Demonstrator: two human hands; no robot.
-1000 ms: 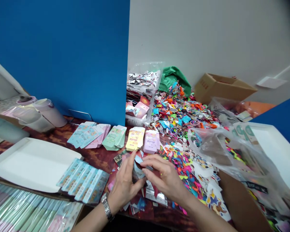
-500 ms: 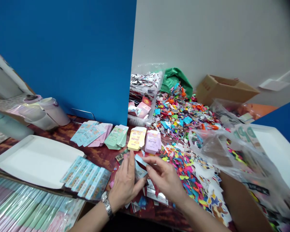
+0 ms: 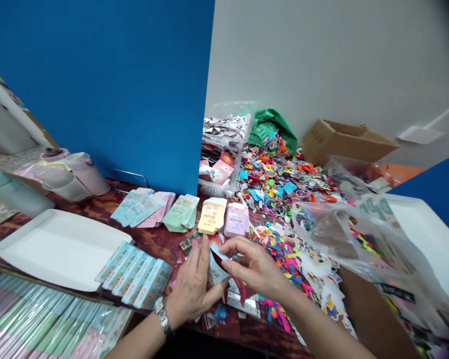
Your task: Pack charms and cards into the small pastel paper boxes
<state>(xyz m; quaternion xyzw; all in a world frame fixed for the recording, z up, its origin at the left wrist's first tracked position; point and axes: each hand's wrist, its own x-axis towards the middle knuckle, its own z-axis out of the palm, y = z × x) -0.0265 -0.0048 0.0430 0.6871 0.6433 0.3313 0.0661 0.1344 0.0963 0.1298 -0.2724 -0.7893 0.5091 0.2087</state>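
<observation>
A pale blue cardboard carton (image 3: 216, 269) sits upright between the hands, held just above the table (image 3: 157, 244). The right hand (image 3: 256, 269) curls over it, fingers pinching its dark-edged flap, while the left hand (image 3: 190, 284) grips its other side. Silver foil scraps (image 3: 243, 305) lie beneath, and stacked yellow cartons (image 3: 211, 215) and pink cartons (image 3: 236, 219) stand just beyond.

We read only large green letters, apparently "DP", on the white card (image 3: 378, 208) at right; print on the yellow and pink packets (image 3: 212, 215) stays too small to read.
</observation>
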